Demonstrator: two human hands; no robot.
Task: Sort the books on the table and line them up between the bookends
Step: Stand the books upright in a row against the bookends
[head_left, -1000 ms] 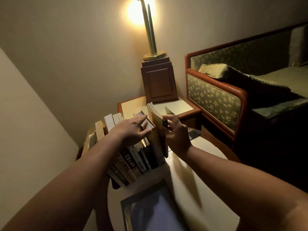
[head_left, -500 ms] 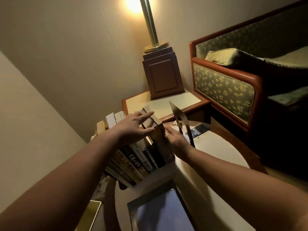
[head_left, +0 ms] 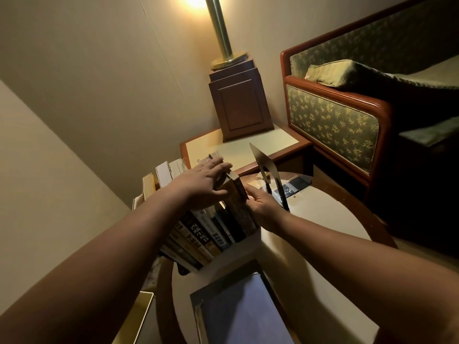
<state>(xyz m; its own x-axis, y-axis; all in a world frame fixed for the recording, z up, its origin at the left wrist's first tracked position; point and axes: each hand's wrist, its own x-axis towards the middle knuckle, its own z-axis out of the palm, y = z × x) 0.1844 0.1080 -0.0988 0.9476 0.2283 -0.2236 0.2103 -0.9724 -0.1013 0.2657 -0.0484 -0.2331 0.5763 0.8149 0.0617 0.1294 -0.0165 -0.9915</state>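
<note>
Head view, looking down over both forearms: a row of books (head_left: 198, 234) stands spine-out on the round surface (head_left: 327, 219), leaning a little toward the left. The left hand (head_left: 201, 184) lies flat across their tops, fingers straight, pressing on the end book (head_left: 238, 204) at the right of the row. The right hand (head_left: 264, 207) sits low against that book's outer cover, thumb touching it. Its fingers are tucked down toward the foot of the metal bookend (head_left: 264, 165), and I can't tell from here whether they grip anything. The bookend stands upright just beside that hand, with a gap between it and the row.

To my eye the step in hand is squaring up the row and closing it off on the right. I'd say the next move calls for holding the tops steady with the left hand while the bookend is slid in until it touches the end book. If the pressure on top goes first, the leaning books may well topple.

Two more look unsorted: a flat book (head_left: 246, 311) lies at the near edge of the surface, and a dark book (head_left: 294, 186) lies beyond the bookend. Both would need room in the row, so the task seems well along but not done.
</note>
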